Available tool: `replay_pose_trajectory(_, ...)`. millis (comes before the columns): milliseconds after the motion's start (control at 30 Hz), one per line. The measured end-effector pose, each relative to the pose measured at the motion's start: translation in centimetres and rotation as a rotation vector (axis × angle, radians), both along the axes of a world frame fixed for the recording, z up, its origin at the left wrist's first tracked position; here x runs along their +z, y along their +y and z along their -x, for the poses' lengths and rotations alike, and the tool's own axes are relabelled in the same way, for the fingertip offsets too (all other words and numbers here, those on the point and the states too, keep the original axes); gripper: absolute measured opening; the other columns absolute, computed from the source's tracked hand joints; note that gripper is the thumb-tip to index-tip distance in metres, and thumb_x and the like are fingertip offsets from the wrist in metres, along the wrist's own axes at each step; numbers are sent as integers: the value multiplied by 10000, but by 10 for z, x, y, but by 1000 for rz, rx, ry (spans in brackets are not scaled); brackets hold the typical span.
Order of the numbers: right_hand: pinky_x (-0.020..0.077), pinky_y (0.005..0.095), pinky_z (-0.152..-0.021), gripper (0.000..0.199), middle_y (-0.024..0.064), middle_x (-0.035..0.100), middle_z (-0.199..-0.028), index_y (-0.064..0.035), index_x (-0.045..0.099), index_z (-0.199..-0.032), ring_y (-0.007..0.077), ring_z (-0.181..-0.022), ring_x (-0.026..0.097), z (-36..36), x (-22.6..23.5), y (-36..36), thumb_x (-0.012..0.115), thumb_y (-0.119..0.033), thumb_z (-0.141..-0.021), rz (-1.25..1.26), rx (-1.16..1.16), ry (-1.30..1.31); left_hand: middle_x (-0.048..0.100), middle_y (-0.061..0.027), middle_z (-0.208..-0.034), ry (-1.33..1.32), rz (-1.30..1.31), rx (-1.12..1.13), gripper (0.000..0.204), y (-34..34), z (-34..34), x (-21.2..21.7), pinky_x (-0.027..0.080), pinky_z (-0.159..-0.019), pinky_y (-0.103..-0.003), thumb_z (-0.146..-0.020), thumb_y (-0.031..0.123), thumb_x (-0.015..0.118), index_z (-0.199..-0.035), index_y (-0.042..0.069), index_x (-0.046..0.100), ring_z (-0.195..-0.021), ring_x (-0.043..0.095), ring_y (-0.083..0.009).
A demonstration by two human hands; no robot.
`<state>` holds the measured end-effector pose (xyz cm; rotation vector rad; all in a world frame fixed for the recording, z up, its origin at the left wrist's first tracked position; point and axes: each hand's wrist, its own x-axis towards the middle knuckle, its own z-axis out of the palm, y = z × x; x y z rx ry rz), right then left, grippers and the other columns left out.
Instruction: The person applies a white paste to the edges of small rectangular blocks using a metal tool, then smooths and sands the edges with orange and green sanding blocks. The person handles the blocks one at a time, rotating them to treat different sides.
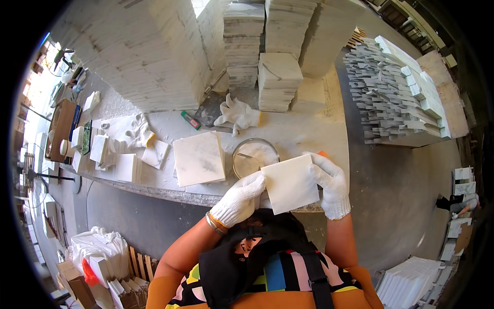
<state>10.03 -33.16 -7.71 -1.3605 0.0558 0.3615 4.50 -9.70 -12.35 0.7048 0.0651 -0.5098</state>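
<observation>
A square white stone tile [291,186] is held up, tilted, over the table's front edge. My left hand [240,198], in a white knitted glove, pinches its left edge. My right hand [331,184], gloved alike, grips the right edge, thumb on the face. Something small and orange [322,153] shows behind the right fingers; I cannot tell what it is. Just beyond the tile lies a round metal-rimmed dish [246,166] with a thin strip inside, partly covered by the tile and left hand. Left of it rests a short stack of square veined tiles [198,158].
Two loose white gloves, one central [237,114] and one left [140,132], lie on the dusty table [170,191]. A green-and-red tool [191,119] sits between them. Smaller tiles [126,167] stand at left. Tall slab stacks [280,82] rise behind. A pallet of grey strips [383,92] stands right.
</observation>
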Motion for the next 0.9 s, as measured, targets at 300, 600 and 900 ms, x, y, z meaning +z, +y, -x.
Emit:
replay_pose_trajectory(300, 528, 286, -933, 476, 104, 724, -1176, 59, 644, -1330, 139, -1036, 666, 11, 15, 1, 754, -153, -919, 105, 176, -53, 659, -82, -1258, -6, -301, 2, 632, 2, 5, 13, 533, -949, -332, -916, 335, 772, -1397, -9, 547, -1113, 645, -164)
replay_pose_trajectory(600, 520, 301, -969, 577, 97, 700, -1250, 30, 615, -1380, 140, -1095, 647, 13, 22, 3, 805, -176, -875, 101, 271, -108, 685, -36, -1130, 83, -107, 48, 456, 7, 4, 17, 519, -905, -300, -886, 255, 797, -1241, 35, 614, -1024, 651, -138)
replay_pose_trajectory(900, 528, 290, -932, 483, 94, 732, -1177, 31, 677, -1286, 127, -1034, 663, 18, 28, 4, 811, -148, -858, 197, 283, -98, 683, -65, -1108, 68, -146, 103, 473, 9, 7, 16, 495, -907, -319, -832, 203, 839, -1202, 12, 615, -1015, 635, -162)
